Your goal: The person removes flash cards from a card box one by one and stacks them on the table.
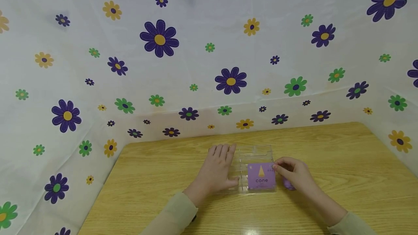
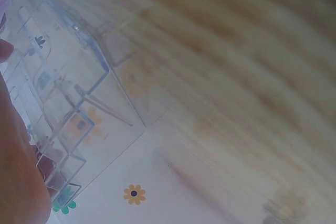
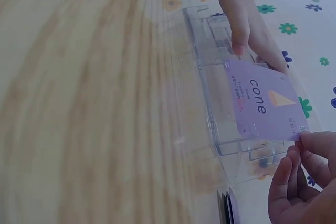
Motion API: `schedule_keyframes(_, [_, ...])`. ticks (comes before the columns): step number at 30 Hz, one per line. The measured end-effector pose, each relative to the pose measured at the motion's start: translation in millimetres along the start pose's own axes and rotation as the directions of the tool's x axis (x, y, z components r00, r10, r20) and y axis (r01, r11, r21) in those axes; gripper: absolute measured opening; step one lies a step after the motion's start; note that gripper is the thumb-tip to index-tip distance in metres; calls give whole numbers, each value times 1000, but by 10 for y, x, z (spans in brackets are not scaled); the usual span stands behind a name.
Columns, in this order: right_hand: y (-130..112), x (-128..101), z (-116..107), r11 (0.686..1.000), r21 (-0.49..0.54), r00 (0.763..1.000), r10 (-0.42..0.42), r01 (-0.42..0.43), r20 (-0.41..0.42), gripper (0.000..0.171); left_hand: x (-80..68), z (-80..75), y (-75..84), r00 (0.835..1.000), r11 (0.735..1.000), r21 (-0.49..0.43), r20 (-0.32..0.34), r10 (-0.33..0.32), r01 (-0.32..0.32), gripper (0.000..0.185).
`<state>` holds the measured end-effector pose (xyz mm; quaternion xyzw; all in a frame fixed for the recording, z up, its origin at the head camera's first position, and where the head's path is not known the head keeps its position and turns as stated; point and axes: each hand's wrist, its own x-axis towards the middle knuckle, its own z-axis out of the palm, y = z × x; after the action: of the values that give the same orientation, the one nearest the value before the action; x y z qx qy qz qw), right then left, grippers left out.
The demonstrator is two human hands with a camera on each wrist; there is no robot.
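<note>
A flashcard (image 1: 256, 184), purple and printed with the word "cone" and a yellow cone, is pinched at its upper right corner between the thumb and fingers of my right hand (image 1: 297, 175). It lies over the right part of a clear plastic compartment tray (image 1: 256, 151); in the right wrist view the card (image 3: 260, 100) tilts above the compartments. My left hand (image 1: 215, 171) rests across the tray's left part, its fingers extended toward the far side and its thumb toward the middle. The left wrist view catches the hand's edge beside the stepped clear walls.
A small purple stack of cards (image 1: 288, 184) is on the table, partly hidden beneath my right hand; its edges show in the right wrist view. The wooden table (image 1: 156, 177) ends at a white cloth (image 1: 196, 64) with flowers behind and at the sides.
</note>
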<state>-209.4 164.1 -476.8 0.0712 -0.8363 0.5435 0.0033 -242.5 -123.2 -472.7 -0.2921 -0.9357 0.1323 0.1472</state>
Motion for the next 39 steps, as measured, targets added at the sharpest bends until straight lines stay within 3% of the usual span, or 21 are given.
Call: schedule_keyframes(39, [-99, 32, -159, 999, 51, 1000, 9, -9, 1, 20, 10, -17, -12, 1000, 1000, -8, 14, 3, -3, 108])
